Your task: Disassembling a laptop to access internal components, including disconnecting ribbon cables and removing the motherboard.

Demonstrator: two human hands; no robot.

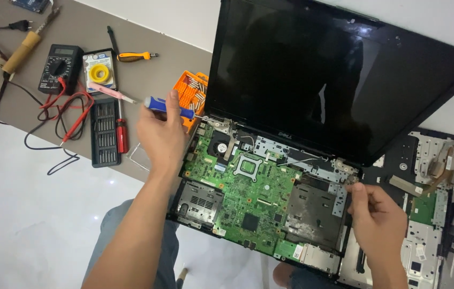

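An opened laptop lies in front of me with its green motherboard [240, 187] bare and its black screen [318, 75] tilted up. My left hand [160, 134] grips a blue-handled screwdriver [168, 107], its tip pointing at the left screen hinge [221, 124]. My right hand [377, 214] pinches at the right hinge [349, 176] on the laptop's base; whether it holds a small part I cannot tell.
On the brown mat at left lie a black multimeter [58, 67] with red and black leads, a bit set case [104, 131], a soldering iron [23, 48], an orange screwdriver [133, 55] and an orange bit holder [192, 91]. A removed laptop cover [425, 225] rests at right.
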